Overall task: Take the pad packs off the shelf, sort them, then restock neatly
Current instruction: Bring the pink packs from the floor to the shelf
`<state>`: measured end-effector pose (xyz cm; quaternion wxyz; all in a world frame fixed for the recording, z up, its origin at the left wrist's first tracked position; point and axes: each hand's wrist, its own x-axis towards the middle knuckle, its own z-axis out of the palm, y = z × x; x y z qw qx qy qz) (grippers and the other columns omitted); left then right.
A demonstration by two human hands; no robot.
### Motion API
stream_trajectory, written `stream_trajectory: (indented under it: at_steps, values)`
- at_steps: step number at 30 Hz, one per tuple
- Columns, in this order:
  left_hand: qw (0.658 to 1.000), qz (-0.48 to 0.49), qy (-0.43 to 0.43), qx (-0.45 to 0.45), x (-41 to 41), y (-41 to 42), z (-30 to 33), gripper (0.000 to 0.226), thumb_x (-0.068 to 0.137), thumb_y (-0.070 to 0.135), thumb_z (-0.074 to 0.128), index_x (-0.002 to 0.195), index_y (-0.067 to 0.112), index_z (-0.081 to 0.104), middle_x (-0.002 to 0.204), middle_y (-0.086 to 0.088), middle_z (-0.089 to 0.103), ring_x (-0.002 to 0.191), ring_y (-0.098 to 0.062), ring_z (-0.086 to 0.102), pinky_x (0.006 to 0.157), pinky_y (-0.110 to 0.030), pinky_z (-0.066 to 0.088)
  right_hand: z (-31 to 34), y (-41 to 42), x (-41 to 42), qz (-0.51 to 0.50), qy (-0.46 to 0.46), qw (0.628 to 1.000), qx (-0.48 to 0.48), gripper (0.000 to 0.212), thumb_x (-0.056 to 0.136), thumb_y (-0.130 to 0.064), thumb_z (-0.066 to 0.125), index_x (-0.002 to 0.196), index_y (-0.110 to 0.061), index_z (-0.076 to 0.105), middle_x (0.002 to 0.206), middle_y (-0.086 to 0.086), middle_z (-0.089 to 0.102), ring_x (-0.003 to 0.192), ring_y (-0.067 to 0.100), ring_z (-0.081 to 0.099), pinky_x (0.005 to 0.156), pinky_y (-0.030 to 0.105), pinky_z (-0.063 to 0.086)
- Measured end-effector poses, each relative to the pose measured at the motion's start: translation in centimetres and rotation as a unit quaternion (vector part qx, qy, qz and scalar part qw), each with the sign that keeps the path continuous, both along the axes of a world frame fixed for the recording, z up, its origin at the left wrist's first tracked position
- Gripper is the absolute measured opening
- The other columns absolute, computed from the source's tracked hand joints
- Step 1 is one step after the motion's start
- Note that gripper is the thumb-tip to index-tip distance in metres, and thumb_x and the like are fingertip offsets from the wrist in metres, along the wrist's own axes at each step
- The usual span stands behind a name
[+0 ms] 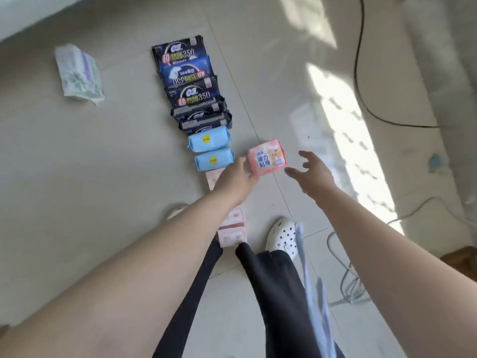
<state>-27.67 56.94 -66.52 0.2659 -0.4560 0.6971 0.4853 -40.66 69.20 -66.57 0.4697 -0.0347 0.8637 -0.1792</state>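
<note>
My left hand [236,177] holds the pink pack [267,157] at its left edge, above the floor [103,177] just right of the row; my right hand [313,171] reaches toward it, fingers spread, holding nothing. The pack's printed face points up at me, its long axis roughly crosswise. Sorting looks well along: dark packs [188,81], blue packs [210,148] and pink packs [232,228] lie lined up. One pale pack [78,73] lies apart; restocking remains.

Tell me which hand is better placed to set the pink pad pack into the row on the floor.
Left, probably. The left hand already grips the pink plastic pad pack at its edge and hovers over the row's pink end. The right hand is open beside the pack, not touching it.
</note>
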Motion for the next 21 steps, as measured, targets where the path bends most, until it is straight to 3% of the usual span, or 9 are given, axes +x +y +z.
stream_trajectory:
  at_steps: [3,5,8,10,14,17,19,21]
  values:
    - [0.994,0.096,0.011,0.057,-1.3,1.8,-8.2,0.063,0.092,0.043,0.053,0.142,0.011,0.032,0.135,-0.003,0.05,0.124,-0.023,0.049,0.094,-0.028,0.039,-8.2,0.1,-0.7,-0.001,-0.023,1.0,-0.008,0.065,0.089,-0.037,0.065,0.146,-0.023,0.036,0.138,0.009,0.05,0.119,0.026,0.054,0.101,0.046,0.046]
    - [0.985,0.158,0.006,0.066,-1.7,2.6,-12.6,0.058,0.089,0.041,0.058,0.136,0.013,0.039,0.126,0.0,0.055,0.116,-0.022,0.053,0.091,-0.028,0.042,-12.2,-0.2,-0.9,-0.003,-0.039,0.999,-0.025,0.064,0.091,-0.036,0.062,0.147,-0.02,0.035,0.138,0.007,0.05,0.124,0.026,0.051,0.103,0.047,0.044]
    - [0.981,0.193,-0.018,0.031,-2.5,3.2,-16.6,0.039,0.092,0.037,0.057,0.122,0.014,0.051,0.114,-0.003,0.059,0.105,-0.023,0.056,0.089,-0.033,0.046,-15.6,-0.6,-0.7,-0.045,-0.069,0.994,-0.067,0.05,0.093,-0.024,0.059,0.14,-0.018,0.042,0.11,-0.009,0.06,0.102,0.017,0.058,0.099,0.044,0.049]
    - [0.978,0.208,-0.013,0.027,-3.2,3.4,-16.8,0.035,0.093,0.036,0.054,0.121,0.015,0.056,0.109,-0.003,0.06,0.095,-0.021,0.056,0.08,-0.029,0.044,-15.7,-0.8,-0.4,-0.097,-0.078,0.989,-0.085,0.04,0.093,-0.019,0.058,0.132,-0.017,0.048,0.097,-0.006,0.06,0.088,0.015,0.059,0.092,0.046,0.052]
    - [0.968,0.248,0.0,0.04,-3.3,3.0,-12.4,0.036,0.097,0.037,0.048,0.117,0.008,0.049,0.106,-0.008,0.056,0.088,-0.021,0.049,0.072,-0.026,0.035,-11.3,-0.4,1.2,-0.192,-0.063,0.973,-0.107,0.037,0.087,-0.026,0.067,0.12,-0.023,0.05,0.111,0.008,0.065,0.1,0.024,0.064,0.093,0.048,0.052]
    - [0.96,0.273,0.027,0.064,-1.7,1.8,-6.5,0.031,0.097,0.041,0.045,0.109,0.013,0.05,0.1,-0.002,0.056,0.092,-0.021,0.054,0.081,-0.031,0.044,-5.1,-0.4,3.0,-0.255,-0.103,0.952,-0.136,0.041,0.073,-0.045,0.075,0.103,-0.039,0.047,0.124,0.012,0.059,0.112,0.024,0.06,0.091,0.048,0.054]
    - [0.956,0.279,0.039,0.079,-0.3,0.5,-2.7,0.03,0.096,0.043,0.047,0.109,0.016,0.053,0.107,-0.003,0.062,0.101,-0.025,0.06,0.094,-0.042,0.049,-0.8,-1.0,4.2,-0.289,-0.146,0.932,-0.163,0.04,0.08,-0.037,0.074,0.105,-0.033,0.043,0.122,0.015,0.061,0.106,0.024,0.063,0.09,0.048,0.055]
    - [0.957,0.271,0.053,0.086,1.1,-1.6,1.8,0.027,0.096,0.039,0.05,0.109,0.015,0.055,0.11,-0.006,0.064,0.105,-0.029,0.062,0.096,-0.048,0.049,3.9,-2.0,5.5,-0.305,-0.159,0.922,-0.181,0.037,0.087,-0.024,0.07,0.109,-0.024,0.04,0.117,0.017,0.065,0.097,0.024,0.066,0.089,0.045,0.055]
